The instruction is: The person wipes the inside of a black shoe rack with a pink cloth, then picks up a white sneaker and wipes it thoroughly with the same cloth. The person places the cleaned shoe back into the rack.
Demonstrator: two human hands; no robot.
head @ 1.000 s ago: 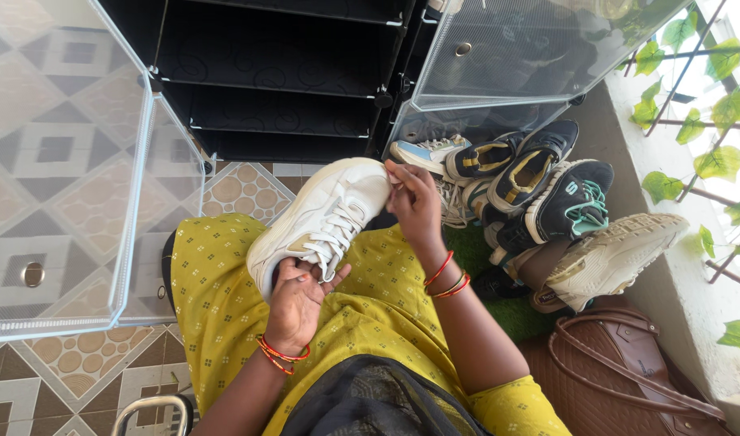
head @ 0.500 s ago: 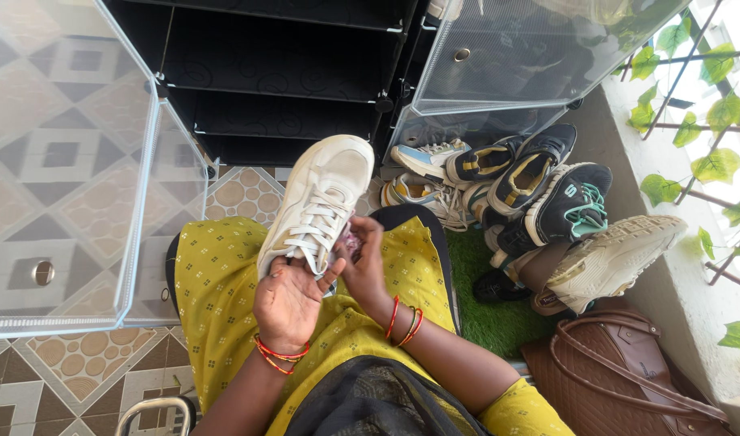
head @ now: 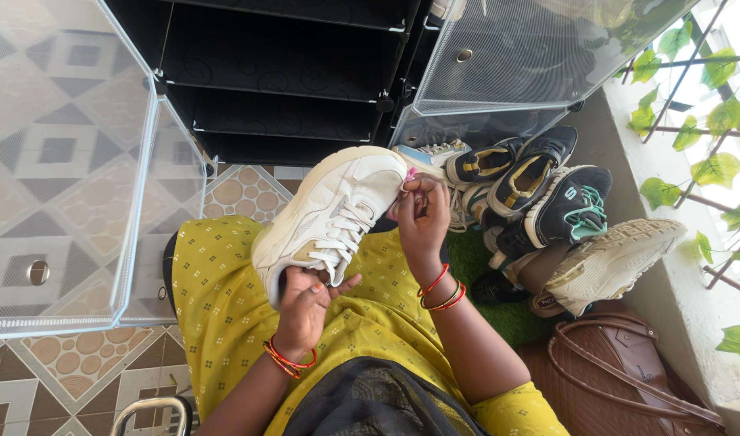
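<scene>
A white lace-up sneaker (head: 334, 210) is held over my yellow-clad lap, toe pointing up and to the right. My left hand (head: 305, 307) grips its heel end from below. My right hand (head: 422, 214) is at the toe, fingers pinched on a small pink cloth (head: 409, 175) pressed against the shoe's side. Red bangles ring both wrists.
A black shoe rack (head: 273, 81) with open translucent doors (head: 63, 161) stands ahead. A heap of sneakers (head: 531, 186) lies to the right on green matting, with a tan shoe (head: 616, 254) and a brown handbag (head: 628, 371). A leafy railing (head: 709, 121) runs along the right wall.
My right hand has moved from the shoe's laces near the heel back up to the toe. The sneaker has tilted so that the toe points more to the right.
</scene>
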